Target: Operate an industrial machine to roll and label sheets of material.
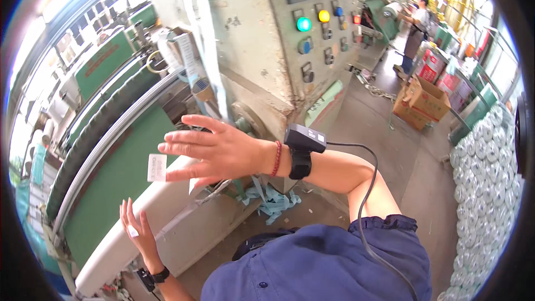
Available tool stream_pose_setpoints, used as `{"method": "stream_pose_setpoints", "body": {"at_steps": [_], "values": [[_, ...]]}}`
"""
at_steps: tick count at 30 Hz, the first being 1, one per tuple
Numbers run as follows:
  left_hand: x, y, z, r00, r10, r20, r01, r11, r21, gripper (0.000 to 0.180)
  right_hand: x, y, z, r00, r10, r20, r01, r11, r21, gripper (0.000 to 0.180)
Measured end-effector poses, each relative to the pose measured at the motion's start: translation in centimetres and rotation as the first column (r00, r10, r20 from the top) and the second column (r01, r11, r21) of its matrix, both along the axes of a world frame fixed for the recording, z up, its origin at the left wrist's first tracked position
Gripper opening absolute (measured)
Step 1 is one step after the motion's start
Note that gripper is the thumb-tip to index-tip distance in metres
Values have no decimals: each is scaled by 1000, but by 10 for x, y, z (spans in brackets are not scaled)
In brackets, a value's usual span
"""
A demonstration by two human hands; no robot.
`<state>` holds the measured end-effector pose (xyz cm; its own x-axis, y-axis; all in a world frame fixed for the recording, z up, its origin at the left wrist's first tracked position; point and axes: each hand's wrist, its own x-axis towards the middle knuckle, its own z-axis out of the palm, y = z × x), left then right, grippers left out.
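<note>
- Two hands are on a long white roll (167,203); its long axis runs from low and near, by the left hand (136,231), up and away to the right hand (214,150).
- The left hand lies flat against the roll's near stretch, fingers spread and pointing up, gripping nothing.
- The right hand is spread wide over the roll's far end, palm down, fingers pointing left; whether the palm actually presses on it I cannot tell.
- Just off the right fingertips, a small white label (156,168) sits on the roll.
- Behind that hand, at the wrist, a red bead bracelet (276,159) and a black strapped device (301,147) with a cable trailing back.
- Beyond the fingertips, a green belt (117,181) runs alongside the roll.
- Under the right wrist, blue scraps (270,200) litter the floor.
- Above the right hand, a control panel (315,28) with green, yellow and blue lights.
- Well beyond, a cardboard box (423,100) and another person (415,30) at a machine.
</note>
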<state>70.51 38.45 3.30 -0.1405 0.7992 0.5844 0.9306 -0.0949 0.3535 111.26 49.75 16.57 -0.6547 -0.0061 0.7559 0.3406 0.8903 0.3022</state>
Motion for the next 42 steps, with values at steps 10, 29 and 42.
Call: {"method": "stream_pose_setpoints", "body": {"at_steps": [10, 29, 42], "values": [[-109, -90, -59, 888, 442, -125, -450, 892, -42, 55, -85, -47, 23, 166, 61, -984, -846, -505, -174, 88], [-312, -191, -39, 872, 473, -123, -483, 874, -58, 55, -293, -113, -155, 919, -374, -128, 203, 724, -659, 77], [-339, -220, -37, 890, 448, -81, -450, 893, -10, 58, -327, -120, -157, 880, -432, -198, 188, 699, -690, 80]]}}
